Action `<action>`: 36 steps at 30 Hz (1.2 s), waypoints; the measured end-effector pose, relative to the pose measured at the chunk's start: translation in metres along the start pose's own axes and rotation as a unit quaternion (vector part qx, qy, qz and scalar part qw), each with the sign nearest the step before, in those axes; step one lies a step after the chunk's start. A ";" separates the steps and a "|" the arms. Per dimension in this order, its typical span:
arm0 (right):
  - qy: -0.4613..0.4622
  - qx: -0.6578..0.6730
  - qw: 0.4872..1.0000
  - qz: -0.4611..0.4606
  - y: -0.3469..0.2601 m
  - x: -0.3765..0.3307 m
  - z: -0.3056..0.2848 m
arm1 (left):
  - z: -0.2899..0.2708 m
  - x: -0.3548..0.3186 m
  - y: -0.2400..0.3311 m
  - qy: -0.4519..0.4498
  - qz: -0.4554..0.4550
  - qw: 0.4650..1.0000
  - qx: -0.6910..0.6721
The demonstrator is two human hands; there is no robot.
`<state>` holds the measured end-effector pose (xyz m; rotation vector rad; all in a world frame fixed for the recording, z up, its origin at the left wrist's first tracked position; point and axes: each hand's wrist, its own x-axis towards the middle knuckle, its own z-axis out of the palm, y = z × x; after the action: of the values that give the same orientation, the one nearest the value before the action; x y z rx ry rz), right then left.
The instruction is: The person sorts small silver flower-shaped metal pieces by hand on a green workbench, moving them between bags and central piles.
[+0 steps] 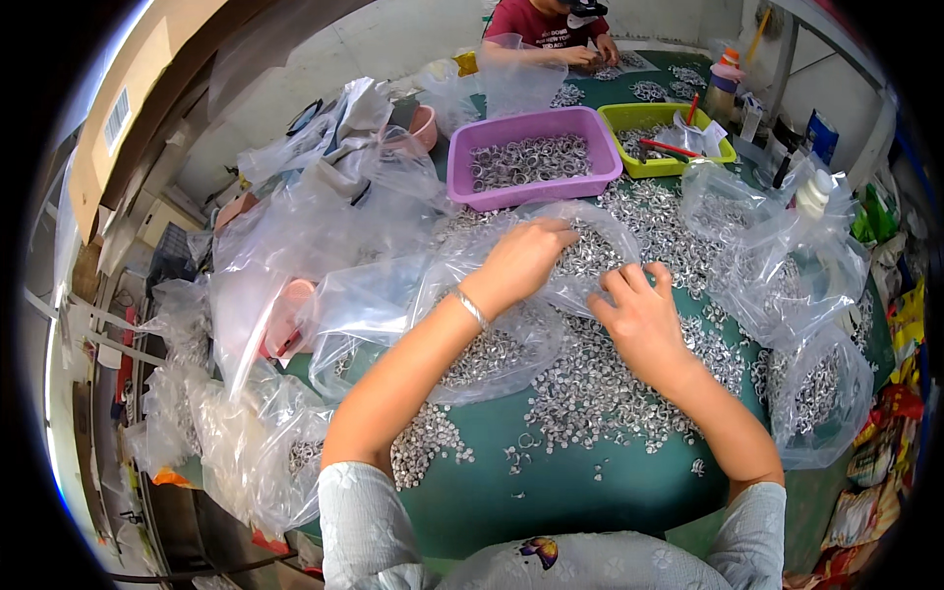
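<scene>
A clear plastic bag [511, 366] lies in front of me with its mouth spread open and many small silver metal rings inside and around it. My left hand [519, 264] is at the left side of the mouth, fingers bent and pressed together on the film; their tips are partly hidden. On the right side of the mouth, my right hand [644, 320] has its fingers curled over the plastic edge, thumb toward the bag. Loose silver rings [600, 388] cover the green table [472, 501] beneath and beside both hands.
A purple basin [536, 192] and a yellow-green basin [644, 167] hold more rings beyond my hands. Clear bags of rings [811, 388] stand at the right; crumpled plastic bags [285, 236] pile at the left. Across the table a person [541, 25] handles small pieces.
</scene>
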<state>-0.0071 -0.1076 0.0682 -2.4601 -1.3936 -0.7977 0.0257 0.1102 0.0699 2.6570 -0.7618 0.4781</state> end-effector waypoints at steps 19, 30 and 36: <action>0.000 0.021 0.999 0.030 0.004 -0.006 0.003 | 0.006 0.017 -0.011 -0.071 -0.047 0.996 -0.020; 0.024 0.013 0.998 0.062 0.009 -0.008 -0.001 | -0.006 0.016 -0.001 0.014 -0.103 0.969 -0.223; 0.077 -0.026 0.989 0.121 0.031 -0.008 -0.019 | -0.055 0.006 0.025 -0.112 -0.060 0.988 -0.084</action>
<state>0.0085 -0.1382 0.0826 -2.4824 -1.0106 -0.9535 0.0040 0.1097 0.1266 2.6052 -0.6674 0.0809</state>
